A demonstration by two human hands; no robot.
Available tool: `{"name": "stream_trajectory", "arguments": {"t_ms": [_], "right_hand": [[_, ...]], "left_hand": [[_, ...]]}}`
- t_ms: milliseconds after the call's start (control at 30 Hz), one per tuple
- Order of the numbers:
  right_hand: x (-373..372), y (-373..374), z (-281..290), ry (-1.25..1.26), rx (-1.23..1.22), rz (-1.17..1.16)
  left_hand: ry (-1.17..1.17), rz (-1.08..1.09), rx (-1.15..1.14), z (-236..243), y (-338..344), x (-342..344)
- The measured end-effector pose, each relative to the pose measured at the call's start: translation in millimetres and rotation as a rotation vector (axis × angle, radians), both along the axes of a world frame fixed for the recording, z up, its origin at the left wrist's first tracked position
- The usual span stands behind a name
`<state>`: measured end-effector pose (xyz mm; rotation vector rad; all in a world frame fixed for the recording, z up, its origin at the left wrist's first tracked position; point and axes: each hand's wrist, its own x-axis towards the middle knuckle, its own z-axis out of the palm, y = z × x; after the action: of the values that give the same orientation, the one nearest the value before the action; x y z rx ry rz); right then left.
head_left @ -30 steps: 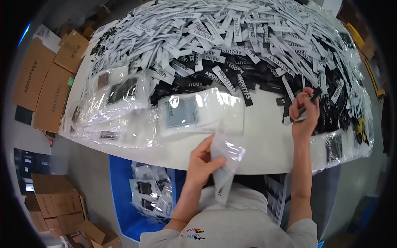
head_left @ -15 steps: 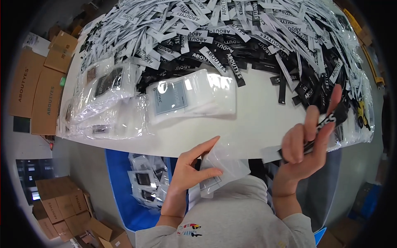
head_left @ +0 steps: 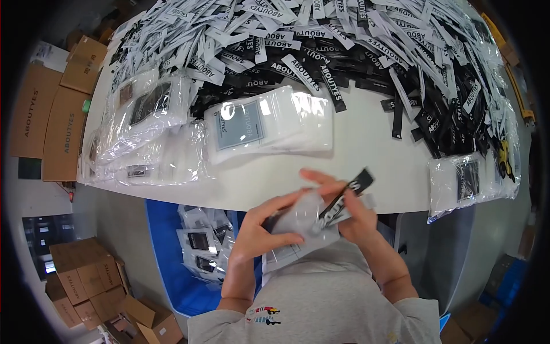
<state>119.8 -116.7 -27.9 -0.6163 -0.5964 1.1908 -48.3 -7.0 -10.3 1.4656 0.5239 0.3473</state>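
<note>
My left hand (head_left: 255, 232) grips a clear, frosted plastic bag (head_left: 286, 252) between thumb and fingers, in front of my body. My right hand (head_left: 360, 221) is closed on a narrow black strip with white lettering (head_left: 360, 182); a pale strip end shows beside it. The black strip lies slantwise over the bag's upper right part, so I cannot tell whether its lower end is inside. A stack of frosted bags with a grey printed panel (head_left: 286, 123) lies on the white table (head_left: 378, 149) beyond my hands.
A large heap of white and black strips (head_left: 286, 40) covers the far table. Clear packages (head_left: 146, 129) lie left; another plastic package (head_left: 450, 186) and yellow-handled scissors (head_left: 504, 160) lie right. Below the edge, a blue bin (head_left: 172, 281) holds filled bags (head_left: 199, 241). Cartons (head_left: 63, 126) stand left.
My right hand has moved left from the table's right side, bringing the black strip to the bag. My left hand still holds the bag. The package at the right edge is now uncovered.
</note>
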Motion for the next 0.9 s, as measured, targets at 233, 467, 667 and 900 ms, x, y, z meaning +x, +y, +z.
{"name": "stream_trajectory", "arguments": {"t_ms": [233, 467, 667, 900], "right_hand": [[6.9, -5.7, -0.4, -0.043, 0.016, -0.42], [14.2, -16.9, 10.6, -0.568, -0.301, 0.008], [19.8, -22.5, -3.9, -0.7, -0.497, 0.396], [25.0, -24.5, -17.6, -0.812, -0.43, 0.3]], "left_hand": [[0.046, -0.018, 0.1, 2.5, -7.7, 5.4], [0.081, 0.015, 0.617, 13.3, -3.8, 5.1], [-0.031, -0.18, 0.772, 15.1, -7.3, 15.0], [-0.122, -0.166, 0.803, 5.2, -11.3, 24.6]]}}
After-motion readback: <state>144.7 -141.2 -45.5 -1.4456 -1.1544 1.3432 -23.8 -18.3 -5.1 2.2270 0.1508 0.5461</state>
